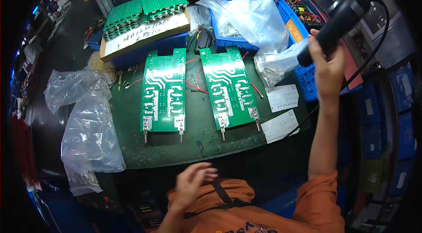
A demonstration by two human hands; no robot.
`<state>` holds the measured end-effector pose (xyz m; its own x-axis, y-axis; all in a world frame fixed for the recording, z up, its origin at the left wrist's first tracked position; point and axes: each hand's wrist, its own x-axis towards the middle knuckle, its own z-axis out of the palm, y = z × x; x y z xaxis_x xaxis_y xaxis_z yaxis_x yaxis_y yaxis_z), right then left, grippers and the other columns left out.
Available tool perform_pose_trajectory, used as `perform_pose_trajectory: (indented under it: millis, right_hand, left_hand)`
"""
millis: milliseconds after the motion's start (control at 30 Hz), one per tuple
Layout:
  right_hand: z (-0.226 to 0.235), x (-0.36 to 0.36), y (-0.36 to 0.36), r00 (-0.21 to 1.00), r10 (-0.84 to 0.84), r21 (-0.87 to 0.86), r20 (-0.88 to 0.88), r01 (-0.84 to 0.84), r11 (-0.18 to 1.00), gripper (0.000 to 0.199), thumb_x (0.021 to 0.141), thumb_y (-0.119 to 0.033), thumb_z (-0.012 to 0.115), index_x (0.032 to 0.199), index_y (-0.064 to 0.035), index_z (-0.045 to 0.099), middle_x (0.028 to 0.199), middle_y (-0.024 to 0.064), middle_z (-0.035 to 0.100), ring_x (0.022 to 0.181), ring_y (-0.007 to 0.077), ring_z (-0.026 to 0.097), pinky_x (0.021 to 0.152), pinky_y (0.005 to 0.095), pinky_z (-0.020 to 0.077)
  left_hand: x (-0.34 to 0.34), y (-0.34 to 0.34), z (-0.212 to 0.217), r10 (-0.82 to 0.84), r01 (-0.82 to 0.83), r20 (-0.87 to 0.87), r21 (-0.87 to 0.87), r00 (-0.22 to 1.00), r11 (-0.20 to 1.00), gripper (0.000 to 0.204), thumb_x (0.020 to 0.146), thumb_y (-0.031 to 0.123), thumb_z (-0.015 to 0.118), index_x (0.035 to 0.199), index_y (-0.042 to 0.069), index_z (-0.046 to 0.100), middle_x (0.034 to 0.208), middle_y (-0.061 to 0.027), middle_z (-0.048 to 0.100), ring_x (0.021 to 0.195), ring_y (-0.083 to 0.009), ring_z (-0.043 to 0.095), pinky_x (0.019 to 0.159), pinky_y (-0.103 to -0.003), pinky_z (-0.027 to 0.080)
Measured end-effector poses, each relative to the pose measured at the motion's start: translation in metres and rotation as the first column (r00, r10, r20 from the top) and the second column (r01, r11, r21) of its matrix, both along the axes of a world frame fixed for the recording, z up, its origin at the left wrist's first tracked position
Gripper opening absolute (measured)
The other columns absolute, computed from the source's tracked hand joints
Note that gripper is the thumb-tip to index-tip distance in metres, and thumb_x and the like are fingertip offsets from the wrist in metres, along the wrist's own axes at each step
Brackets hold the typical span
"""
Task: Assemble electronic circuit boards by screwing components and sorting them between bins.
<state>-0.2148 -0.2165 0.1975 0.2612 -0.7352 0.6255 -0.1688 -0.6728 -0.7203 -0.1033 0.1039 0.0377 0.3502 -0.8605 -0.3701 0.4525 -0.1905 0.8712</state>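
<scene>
Raised at the right, my right hand [329, 68] has its fingers around a black corded electric screwdriver [336, 24]; its bit does not show. My left hand [193, 180] is low in front of the bench edge, fingers loosely bent, with nothing visible in it. Two green circuit boards lie side by side on the bench, a left board [163, 92] and a right board [229, 88]. Each carries metal brackets at its near corners, with pins sticking out past the edge. Red wires [192, 85] run between and beside the boards.
Stacked green boards [145, 11] sit in a carton [189, 24] at the back left. Clear plastic bags [90, 132] lie at the left. A blue bin [215, 17] with bagged parts stands behind; paper slips [281, 126] lie at right. The tool's cord [381, 35] loops down.
</scene>
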Motion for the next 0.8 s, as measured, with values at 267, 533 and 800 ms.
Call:
perform_pose_trajectory:
  millis: [267, 533, 800]
  right_hand:
    - [-0.164, -0.015, 0.041, 0.922, 0.263, 0.667, -0.284, -0.007, 0.745, 0.042, 0.088, -0.024, 0.051, 0.118, 0.0048, 0.044, 0.107, 0.0121, 0.053, 0.098, 0.0187, 0.053, 0.085, 0.0312, 0.0422]
    - [-0.164, 0.021, 0.053, 0.842, 0.328, 0.517, -0.428, -0.069, 0.853, 0.039, 0.086, -0.017, 0.054, 0.119, -0.0009, 0.043, 0.116, 0.0114, 0.049, 0.102, 0.0181, 0.049, 0.087, 0.0316, 0.0388]
    - [-0.126, -0.007, 0.151, 0.661, 0.599, 0.158, -0.452, -0.601, 0.783, 0.027, 0.071, -0.003, 0.054, 0.097, -0.0001, 0.047, 0.110, 0.0195, 0.048, 0.107, 0.0300, 0.047, 0.094, 0.0384, 0.0339]
  left_hand:
    - [0.004, 0.082, -0.027, 0.579, -0.584, 0.073, 0.080, 0.812, 0.808, 0.020, 0.090, 0.009, 0.043, 0.103, -0.003, 0.051, 0.088, -0.0139, 0.061, 0.074, -0.0178, 0.060, 0.067, -0.028, 0.050]
    - [-0.037, 0.119, -0.061, 0.791, -0.789, 0.124, 0.255, 0.600, 0.559, 0.018, 0.090, 0.007, 0.043, 0.101, -0.003, 0.053, 0.087, -0.0126, 0.061, 0.074, -0.0169, 0.061, 0.067, -0.027, 0.049]
    - [-0.031, 0.140, -0.043, 0.848, -0.934, 0.396, 0.097, 0.353, 0.344, 0.020, 0.089, 0.013, 0.048, 0.101, -0.002, 0.053, 0.085, -0.0114, 0.061, 0.071, -0.0166, 0.060, 0.067, -0.028, 0.050]
